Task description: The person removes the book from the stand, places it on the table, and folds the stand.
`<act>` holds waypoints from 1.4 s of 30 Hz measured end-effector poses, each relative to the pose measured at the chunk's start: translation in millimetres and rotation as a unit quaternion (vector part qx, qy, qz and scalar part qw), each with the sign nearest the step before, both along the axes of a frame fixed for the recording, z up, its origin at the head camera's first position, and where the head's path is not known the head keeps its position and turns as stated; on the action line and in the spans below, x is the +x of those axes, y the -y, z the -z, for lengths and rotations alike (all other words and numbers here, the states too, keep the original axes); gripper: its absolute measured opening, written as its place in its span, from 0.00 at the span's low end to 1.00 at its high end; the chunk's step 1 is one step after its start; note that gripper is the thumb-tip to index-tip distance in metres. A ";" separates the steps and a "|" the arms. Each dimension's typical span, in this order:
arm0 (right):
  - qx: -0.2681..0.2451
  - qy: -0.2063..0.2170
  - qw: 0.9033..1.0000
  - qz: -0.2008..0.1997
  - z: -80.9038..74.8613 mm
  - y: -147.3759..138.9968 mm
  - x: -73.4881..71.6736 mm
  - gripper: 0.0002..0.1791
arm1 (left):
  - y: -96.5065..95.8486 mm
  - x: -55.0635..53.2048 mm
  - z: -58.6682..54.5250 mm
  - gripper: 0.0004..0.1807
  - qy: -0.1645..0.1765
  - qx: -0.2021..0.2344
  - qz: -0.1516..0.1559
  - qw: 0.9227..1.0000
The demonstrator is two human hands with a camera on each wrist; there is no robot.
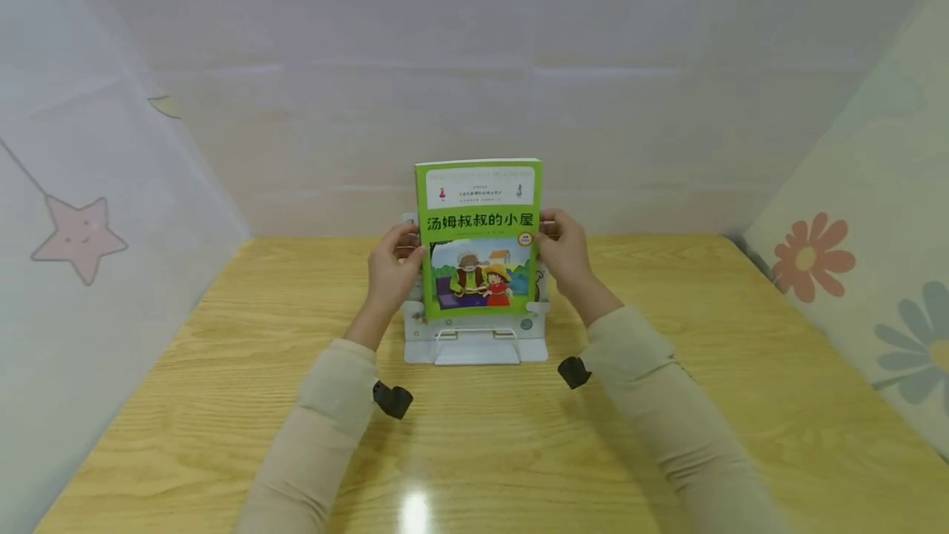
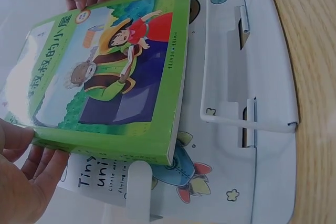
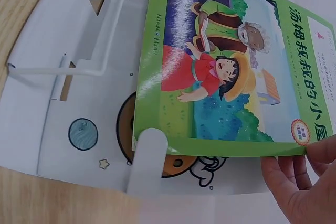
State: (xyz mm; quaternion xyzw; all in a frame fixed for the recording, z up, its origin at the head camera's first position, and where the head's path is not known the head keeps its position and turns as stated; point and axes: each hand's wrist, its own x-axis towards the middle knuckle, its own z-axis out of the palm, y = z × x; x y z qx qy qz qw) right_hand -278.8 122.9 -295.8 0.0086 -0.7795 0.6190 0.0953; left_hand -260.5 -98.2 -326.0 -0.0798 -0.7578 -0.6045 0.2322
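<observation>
A green paperback book (image 1: 480, 266) with a picture of an older figure and a child in a straw hat stands upright, leaning slightly back, against a white book stand (image 1: 415, 350). My left hand (image 1: 395, 264) grips its left side, thumb at the front edge and fingers round behind. On the opposite side, my right hand (image 1: 567, 250) pinches the edge near the round badge. The book's bottom edge sits above the stand's wire bar (image 2: 205, 72). One white side tab (image 3: 150, 153) overlaps the book's lower right corner; another tab (image 2: 139, 184) is close by the spine.
Doodles and lettering are printed on the stand's back plate (image 2: 220, 182), partly hidden by the book. It rests on a wood-grain table (image 1: 474, 452). Pale cloth walls (image 1: 474, 89) enclose the back and sides. Black wrist cameras (image 1: 393, 400) sit at both cuffs.
</observation>
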 end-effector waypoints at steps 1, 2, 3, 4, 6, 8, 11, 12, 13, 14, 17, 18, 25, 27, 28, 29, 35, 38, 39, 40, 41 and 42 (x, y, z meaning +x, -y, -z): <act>0.000 -0.002 1.000 -0.002 -0.7 -0.6 0.0 0.14 | -0.6 0.1 -0.8 0.14 -0.002 0.001 -0.001 1.000; 0.000 -0.004 1.000 -0.004 -1.6 -1.2 0.1 0.14 | -1.1 0.0 -1.4 0.14 -0.003 0.002 -0.002 1.000; 0.000 -0.006 1.000 -0.006 -2.4 -1.6 0.2 0.14 | -1.5 -0.1 -2.2 0.14 -0.005 0.004 -0.003 1.000; 0.000 -0.010 1.000 -0.009 -3.4 -1.8 0.3 0.14 | -1.7 -0.2 -3.0 0.14 -0.006 0.005 -0.005 1.000; -0.003 -0.018 1.000 -0.015 -5.8 -2.0 0.3 0.14 | -1.9 -0.5 -5.2 0.14 -0.012 0.007 -0.007 1.000; -0.005 -0.029 0.999 -0.019 -9.1 -1.7 0.2 0.13 | -1.5 -1.0 -7.8 0.14 -0.025 0.009 -0.008 1.000; -0.003 -0.046 0.999 -0.025 -14.4 -0.8 -0.6 0.12 | -0.6 -2.3 -11.2 0.14 -0.046 0.009 -0.008 0.999; -0.002 -0.049 0.998 -0.026 -16.0 -0.7 -0.7 0.12 | -0.4 -2.5 -12.3 0.14 -0.052 0.007 -0.009 0.999; -0.003 -0.052 0.998 -0.027 -17.7 -0.5 -0.6 0.11 | -0.2 -2.5 -13.4 0.14 -0.057 0.007 -0.009 0.998; -0.004 -0.052 0.998 -0.028 -19.4 -0.4 -0.3 0.11 | -0.2 -2.5 -14.5 0.14 -0.062 0.006 -0.009 0.998; -0.010 -0.051 0.998 -0.032 -24.0 -0.6 0.7 0.11 | -0.6 -1.2 -18.5 0.14 -0.070 0.004 -0.013 0.997; -0.014 -0.051 0.998 -0.033 -25.6 -0.7 1.2 0.11 | -0.8 -0.4 -20.1 0.13 -0.073 0.005 -0.014 0.997; -0.027 -0.049 0.998 -0.042 -35.0 0.8 2.0 0.12 | 3.7 7.3 -32.2 0.14 -0.087 0.005 -0.005 0.996; -0.029 -0.048 0.997 -0.047 -37.7 2.3 2.1 0.12 | 6.7 9.0 -35.1 0.14 -0.083 0.007 -0.002 0.997; -0.031 -0.048 0.997 -0.050 -39.1 3.2 2.2 0.12 | 8.3 9.5 -36.5 0.14 -0.079 0.008 -0.001 0.997; -0.034 -0.048 0.997 -0.053 -40.5 4.1 2.3 0.12 | 9.8 10.2 -38.1 0.14 -0.076 0.010 0.000 0.997; -0.055 -0.037 0.995 -0.074 -48.0 8.9 2.9 0.12 | 18.3 14.8 -47.6 0.14 -0.040 0.018 0.006 0.999; -0.068 -0.019 0.994 -0.088 -51.3 12.2 3.4 0.12 | 23.9 17.9 -51.3 0.15 -0.015 0.031 0.007 0.999; -0.073 -0.010 0.993 -0.092 -52.4 13.6 3.6 0.12 | 25.9 19.1 -52.4 0.15 -0.006 0.039 0.008 0.999; -0.078 -0.001 0.992 -0.095 -53.4 15.2 4.0 0.12 | 27.8 20.3 -53.6 0.16 0.003 0.048 0.010 0.999; -0.081 0.007 0.992 -0.098 -54.5 17.1 4.3 0.12 | 29.7 21.5 -54.7 0.16 0.011 0.057 0.010 0.998; -0.084 0.015 0.991 -0.101 -55.5 19.1 4.7 0.12 | 31.8 22.6 -55.6 0.16 0.020 0.067 0.011 0.997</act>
